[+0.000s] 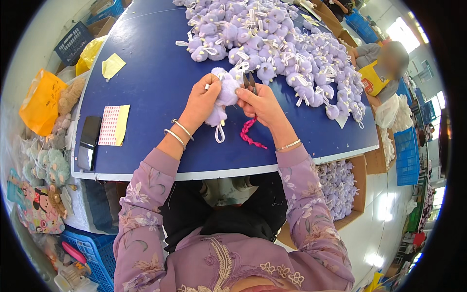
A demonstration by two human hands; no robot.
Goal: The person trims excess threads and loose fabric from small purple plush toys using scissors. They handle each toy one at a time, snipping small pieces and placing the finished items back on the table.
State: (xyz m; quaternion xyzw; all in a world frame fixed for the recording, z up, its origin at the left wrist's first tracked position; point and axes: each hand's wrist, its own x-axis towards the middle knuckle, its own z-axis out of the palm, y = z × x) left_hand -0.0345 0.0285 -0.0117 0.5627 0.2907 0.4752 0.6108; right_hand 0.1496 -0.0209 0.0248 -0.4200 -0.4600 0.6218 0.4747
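Over the near middle of the blue table, my left hand (200, 102) is closed on a small lilac plush toy (225, 92). A white loop (219, 135) hangs from the toy's lower end. My right hand (264, 105) grips dark thread snips (249, 82), their blades pointing up and away from me. Its thumb and finger also touch the toy's right side. From the snips dangles a braided pink cord (247, 132), its end over the tabletop. Part of the toy is hidden by my fingers.
A big heap of lilac plush toys (272, 36) covers the table's far right. A black phone (89, 142), a sticker sheet (114, 125) and a yellow paper (113, 66) lie left. A carton of toys (336, 187) stands below right. Another person (382, 68) is at the right.
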